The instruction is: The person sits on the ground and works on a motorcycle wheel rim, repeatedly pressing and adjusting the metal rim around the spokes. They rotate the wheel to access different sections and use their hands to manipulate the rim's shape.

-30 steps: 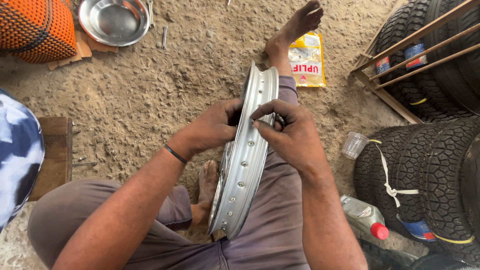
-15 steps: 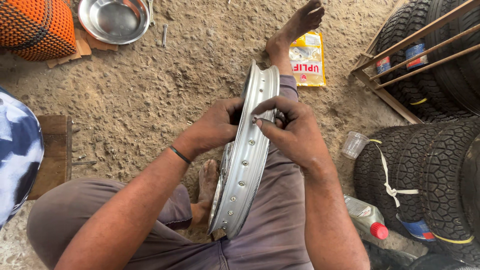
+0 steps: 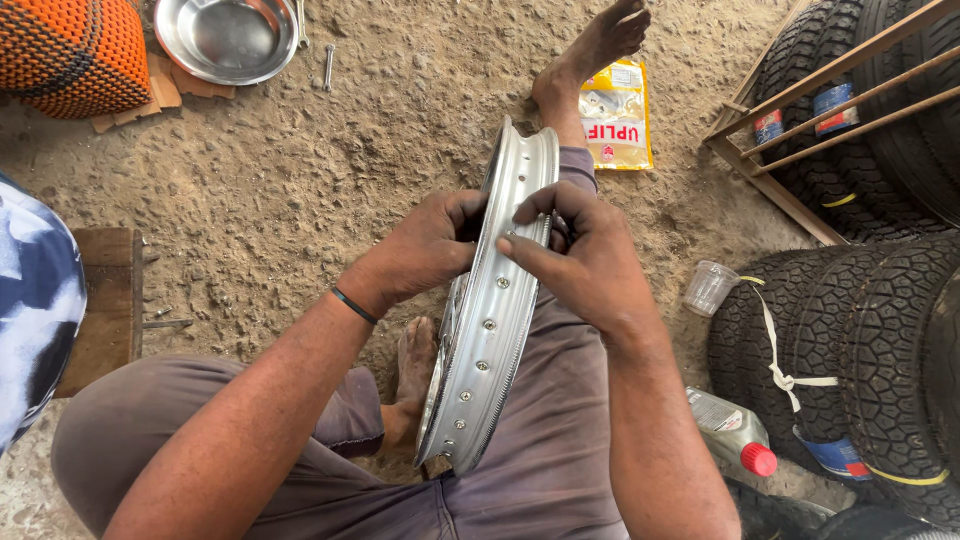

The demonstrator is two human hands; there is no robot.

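Observation:
A silver wheel rim (image 3: pixel 490 330) with a row of spoke holes stands on edge between my legs, resting on my lap. My left hand (image 3: pixel 425 245) grips the rim's left side near its upper part. My right hand (image 3: pixel 585 260) closes over the rim's right edge, its forefinger pressed on the outer face by a spoke hole. Whether the fingers pinch a small part is hidden. My bare feet rest on the dirt, one stretched out beyond the rim.
Stacked black tyres (image 3: pixel 850 350) and a wooden rack (image 3: pixel 830 90) stand at the right. A clear plastic cup (image 3: pixel 708 288), a red-capped bottle (image 3: pixel 735 440), a yellow packet (image 3: pixel 615 115), a steel bowl (image 3: pixel 225 35), an orange woven basket (image 3: pixel 70 50) and a wooden block (image 3: pixel 105 305) lie around.
Both hands stay on the rim at the same spot. My right forefinger has shifted slightly on the rim's face.

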